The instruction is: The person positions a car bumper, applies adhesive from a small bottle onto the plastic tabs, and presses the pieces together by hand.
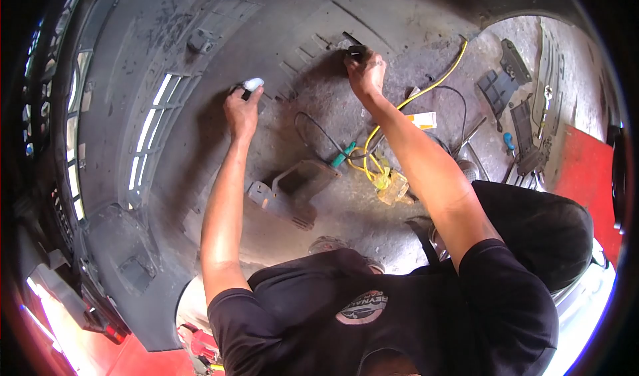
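Note:
My left hand [241, 115] is closed at the inner face of a large dark plastic panel, which looks like a vehicle bumper cover [219, 63]. A small black piece with a white, shiny rounded end [253, 83] sits between its thumb and fingers; its exact kind I cannot make out. Farther up and to the right, my right hand [367, 76] is curled around a small black object [357, 50], mostly hidden by the fingers. It is held close to the panel, beside a row of slots [309, 48].
Below my hands, a yellow extension cord [436, 83] ends in a yellow multi-outlet block [391, 184], with a green connector [343, 154] and black cable nearby. Black plastic parts [499, 86], a wrench [546, 106] and a blue-handled tool [509, 141] lie on the right. A black stool seat [539, 229] stands close behind.

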`<move>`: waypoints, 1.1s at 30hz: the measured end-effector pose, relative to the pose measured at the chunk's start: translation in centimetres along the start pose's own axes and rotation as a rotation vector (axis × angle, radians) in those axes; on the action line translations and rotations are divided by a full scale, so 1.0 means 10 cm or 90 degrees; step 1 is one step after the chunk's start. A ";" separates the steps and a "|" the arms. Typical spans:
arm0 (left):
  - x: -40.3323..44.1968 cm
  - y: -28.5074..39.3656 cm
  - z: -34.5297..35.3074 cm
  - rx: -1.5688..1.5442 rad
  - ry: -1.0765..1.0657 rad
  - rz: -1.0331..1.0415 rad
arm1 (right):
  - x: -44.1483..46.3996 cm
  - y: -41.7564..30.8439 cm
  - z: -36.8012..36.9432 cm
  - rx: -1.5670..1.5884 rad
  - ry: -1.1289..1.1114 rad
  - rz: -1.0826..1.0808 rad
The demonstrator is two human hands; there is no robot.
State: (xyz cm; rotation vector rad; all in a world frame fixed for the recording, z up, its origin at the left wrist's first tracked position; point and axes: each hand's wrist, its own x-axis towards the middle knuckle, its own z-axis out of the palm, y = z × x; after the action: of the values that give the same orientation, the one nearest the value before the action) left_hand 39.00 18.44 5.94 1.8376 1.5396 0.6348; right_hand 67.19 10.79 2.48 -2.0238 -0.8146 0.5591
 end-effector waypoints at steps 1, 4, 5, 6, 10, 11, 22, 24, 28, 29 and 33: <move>0.00 0.01 0.00 -0.002 -0.001 -0.002 | 0.01 0.01 0.00 -0.037 -0.017 -0.018; -0.01 0.02 -0.01 -0.008 -0.003 -0.003 | 0.03 -0.03 -0.03 -0.079 -0.055 -0.020; -0.01 0.03 -0.01 -0.011 -0.004 0.002 | 0.04 -0.06 -0.05 -0.081 -0.066 -0.011; -0.01 0.04 -0.01 -0.014 -0.004 0.007 | 0.06 -0.03 -0.04 -0.015 -0.063 0.025; -0.01 0.05 -0.01 -0.032 0.001 0.012 | 0.19 0.23 0.08 0.261 -0.029 0.191; -0.01 0.03 0.00 -0.035 0.001 0.007 | 0.22 0.30 0.12 0.332 -0.015 0.239; -0.01 0.06 0.00 0.010 -0.005 -0.004 | 0.20 0.14 0.12 0.355 -0.008 0.189; -0.01 0.05 0.01 0.018 0.000 0.006 | 0.19 0.12 0.11 0.381 -0.012 0.195; -0.02 0.11 0.00 0.013 -0.002 0.003 | 0.13 -0.07 -0.02 0.397 -0.008 0.199; -0.02 0.11 0.00 0.016 -0.001 0.006 | 0.12 -0.09 -0.02 0.398 -0.004 0.191; -0.03 0.16 -0.02 0.039 -0.003 -0.002 | 0.16 0.05 0.06 0.459 -0.023 0.211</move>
State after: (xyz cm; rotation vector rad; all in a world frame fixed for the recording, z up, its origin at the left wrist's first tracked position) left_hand 39.89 17.97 7.27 1.8799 1.5751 0.5882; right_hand 68.12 12.09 1.59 -1.4732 -0.2260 0.9232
